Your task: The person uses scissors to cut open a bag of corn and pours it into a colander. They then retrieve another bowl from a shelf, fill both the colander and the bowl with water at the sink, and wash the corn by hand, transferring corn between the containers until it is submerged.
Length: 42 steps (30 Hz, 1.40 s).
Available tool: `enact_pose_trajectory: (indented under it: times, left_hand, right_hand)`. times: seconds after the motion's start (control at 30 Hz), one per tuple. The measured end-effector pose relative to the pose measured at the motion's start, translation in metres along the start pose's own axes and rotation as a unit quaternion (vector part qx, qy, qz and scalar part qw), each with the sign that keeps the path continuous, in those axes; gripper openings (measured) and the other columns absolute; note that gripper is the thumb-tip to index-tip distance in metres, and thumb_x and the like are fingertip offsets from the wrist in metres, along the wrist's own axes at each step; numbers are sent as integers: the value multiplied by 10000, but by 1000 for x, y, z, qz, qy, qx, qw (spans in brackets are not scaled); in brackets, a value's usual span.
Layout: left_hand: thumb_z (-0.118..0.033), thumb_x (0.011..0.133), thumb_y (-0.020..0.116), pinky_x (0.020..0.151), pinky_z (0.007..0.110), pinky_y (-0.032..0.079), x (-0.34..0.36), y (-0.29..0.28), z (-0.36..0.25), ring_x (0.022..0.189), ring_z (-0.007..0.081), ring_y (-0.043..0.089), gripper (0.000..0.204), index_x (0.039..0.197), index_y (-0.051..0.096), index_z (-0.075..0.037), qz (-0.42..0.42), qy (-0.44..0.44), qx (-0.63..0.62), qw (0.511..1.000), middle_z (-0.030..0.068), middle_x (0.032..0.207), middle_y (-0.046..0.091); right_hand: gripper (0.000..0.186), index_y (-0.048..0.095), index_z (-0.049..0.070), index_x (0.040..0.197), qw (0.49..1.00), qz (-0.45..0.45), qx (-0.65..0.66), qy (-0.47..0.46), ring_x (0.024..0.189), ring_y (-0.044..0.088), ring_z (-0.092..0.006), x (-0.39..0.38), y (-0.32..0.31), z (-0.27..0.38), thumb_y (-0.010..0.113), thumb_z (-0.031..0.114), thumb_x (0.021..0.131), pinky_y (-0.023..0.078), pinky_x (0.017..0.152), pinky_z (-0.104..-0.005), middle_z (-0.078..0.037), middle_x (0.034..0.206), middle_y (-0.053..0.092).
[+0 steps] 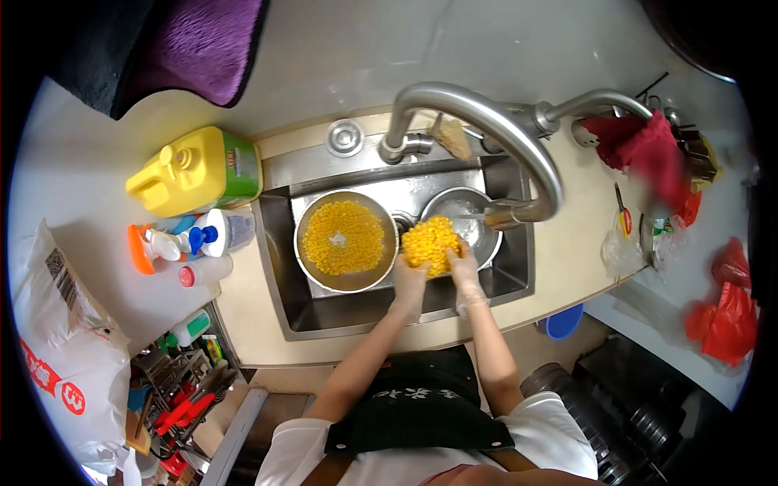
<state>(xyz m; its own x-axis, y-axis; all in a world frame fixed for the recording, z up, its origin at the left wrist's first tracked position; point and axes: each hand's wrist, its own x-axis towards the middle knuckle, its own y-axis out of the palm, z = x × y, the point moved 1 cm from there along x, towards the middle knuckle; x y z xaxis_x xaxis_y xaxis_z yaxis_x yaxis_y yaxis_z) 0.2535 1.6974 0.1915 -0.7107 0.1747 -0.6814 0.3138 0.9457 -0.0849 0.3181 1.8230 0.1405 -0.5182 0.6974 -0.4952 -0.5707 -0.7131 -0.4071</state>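
Corn (pixel 432 243) sits heaped between the two hands, just above the near left edge of the right bowl (pixel 486 235). The left hand (pixel 409 282) and the right hand (pixel 465 274) are cupped close together, one at each side of the heap, holding it from below; both wear thin clear gloves. Their fingertips are mostly hidden by the kernels.

The right bowl stands in the steel sink (pixel 356 327), partly covered by the heap and the hands. Over it bends the tap (pixel 553 174), its spout pointing toward the bowl, with a thin stream of water beneath.

More corn lies in the left bowl (pixel 350 283), also in the sink, spread over most of its bottom around a pale spot in the middle. The left hand is just beside this bowl's rim; whether it touches, I cannot tell.

Left of the sink stand a yellow jug (pixel 190 172) with a green label, a sprayer (pixel 142 247) with an orange part and a red-capped bottle (pixel 207 271). On the surface (pixel 243 328) to the right lie scissors (pixel 625 220), near a red cloth (pixel 648 150).
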Motion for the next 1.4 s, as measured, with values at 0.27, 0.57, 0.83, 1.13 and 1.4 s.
enact_pose_trajectory:
  times: [0.27, 0.57, 0.83, 1.13, 1.4]
  left_hand:
    - [-228, 677, 678, 768, 331, 460, 64, 103, 92, 869, 309, 601, 506, 1049, 501, 66, 75, -64, 49, 994, 195, 964, 612]
    - [-200, 752, 574, 801, 396, 437, -6, 64, 21, 954, 357, 549, 317, 997, 563, 1, 55, 129, 257, 956, 221, 1026, 580]
    - [-161, 755, 582, 781, 351, 456, 21, 62, 34, 866, 285, 604, 184, 908, 646, -80, -48, 300, 174, 937, 150, 864, 636]
    - [-113, 740, 594, 704, 316, 458, -1, 13, 28, 747, 247, 603, 75, 794, 625, -71, 34, 147, 128, 980, 100, 810, 638]
    - [-188, 720, 588, 696, 351, 473, -5, -112, 75, 772, 306, 611, 139, 742, 600, -51, -232, 20, 230, 945, 140, 774, 636]
  right_hand:
    - [452, 466, 48, 1247, 995, 22, -29, 92, 1054, 541, -279, 77, -57, -40, 485, 144, 806, 398, 893, -306, -192, 1167, 542]
    - [407, 496, 40, 1212, 998, 42, 3, -35, 1121, 494, -272, 44, -90, -29, 499, 78, 807, 357, 949, -283, -174, 1192, 528]
    - [247, 617, 49, 1018, 967, -25, -230, -106, 892, 592, -344, 39, -100, 34, 535, 111, 794, 461, 791, -370, -212, 932, 611]
    - [310, 576, 26, 1094, 970, 45, -217, -102, 973, 592, -260, 3, -108, 50, 538, 93, 793, 438, 850, -319, -169, 1025, 617]
    - [295, 591, 19, 1074, 964, 62, -215, -141, 898, 615, -231, -7, -110, 44, 549, 111, 797, 459, 803, -302, -159, 968, 639]
